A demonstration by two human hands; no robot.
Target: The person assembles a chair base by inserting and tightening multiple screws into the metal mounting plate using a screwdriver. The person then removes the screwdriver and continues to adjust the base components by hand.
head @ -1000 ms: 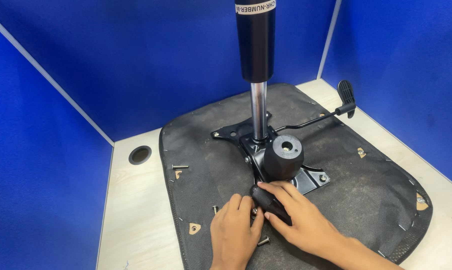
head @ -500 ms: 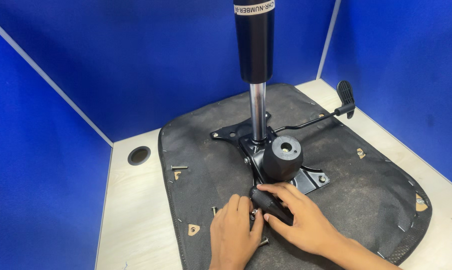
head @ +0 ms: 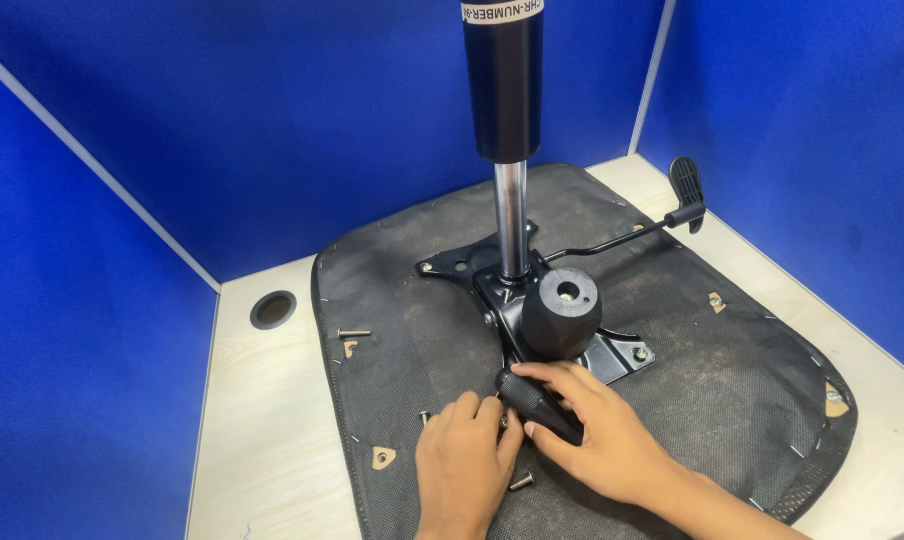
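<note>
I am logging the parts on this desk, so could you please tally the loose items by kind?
Black fabric-covered chair seat base: 1
Black metal tilt mechanism with gas cylinder: 1
Loose silver bolts: 2 clearly visible; others hidden by the hands
Black-handled tool: 1
Total: 5

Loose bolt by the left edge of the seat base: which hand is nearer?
Left. The left hand lies below and to the right of the loose bolt; the right hand, on the black tool handle, is farther right.
</note>
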